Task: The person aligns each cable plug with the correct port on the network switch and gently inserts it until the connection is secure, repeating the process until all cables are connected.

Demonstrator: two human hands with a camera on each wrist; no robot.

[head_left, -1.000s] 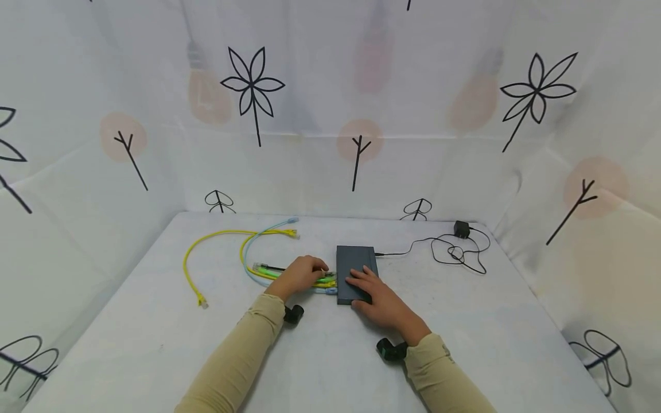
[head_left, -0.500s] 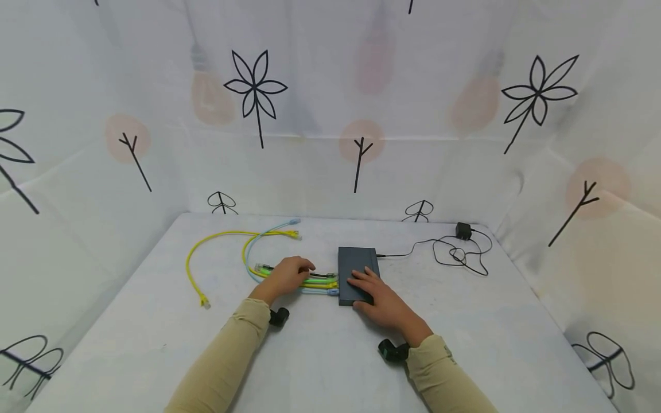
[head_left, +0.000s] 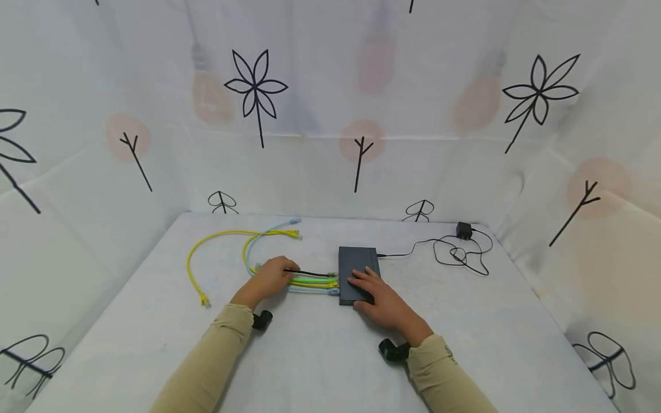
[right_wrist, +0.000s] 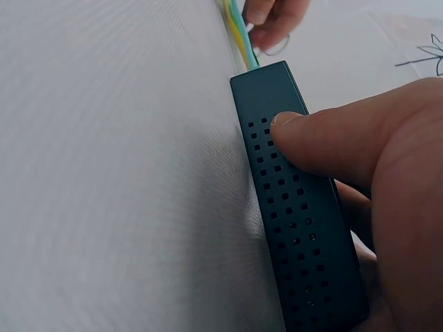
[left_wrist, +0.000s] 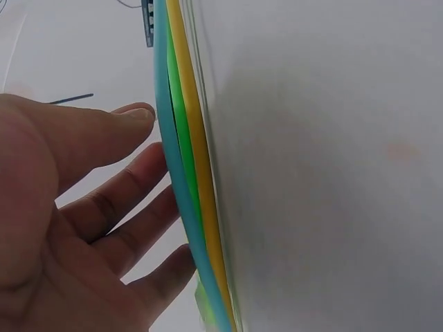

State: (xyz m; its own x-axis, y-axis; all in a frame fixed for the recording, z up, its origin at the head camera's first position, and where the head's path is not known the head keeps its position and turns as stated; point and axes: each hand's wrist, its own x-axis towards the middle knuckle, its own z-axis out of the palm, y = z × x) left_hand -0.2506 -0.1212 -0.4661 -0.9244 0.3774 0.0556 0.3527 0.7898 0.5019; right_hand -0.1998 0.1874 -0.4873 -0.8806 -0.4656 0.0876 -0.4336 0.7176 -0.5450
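Note:
A dark grey network switch (head_left: 354,264) lies flat with several network cables leading from its left side. My right hand (head_left: 384,301) rests on its top with the fingers spread. In the right wrist view the thumb (right_wrist: 325,142) presses the switch's vented side (right_wrist: 284,207). My left hand (head_left: 268,281) is at the cables left of the switch. A black cable (head_left: 310,273) runs past its thumb and forefinger. In the left wrist view its fingers (left_wrist: 149,225) touch the light blue (left_wrist: 173,138), green (left_wrist: 183,131) and yellow cables (left_wrist: 201,159) from behind. The cables' far ends are hidden by the hand.
A loose yellow network cable (head_left: 193,252) curves at the left, crossed by a light blue one (head_left: 281,223). A black power adapter (head_left: 463,230) sits at back right, its tangled cord (head_left: 457,255) plugged into the switch. A printed white curtain (head_left: 310,172) encloses the table.
My left hand has slid left along the cables, away from the switch, so more of the black, green and yellow cables shows. My right hand stays on the switch.

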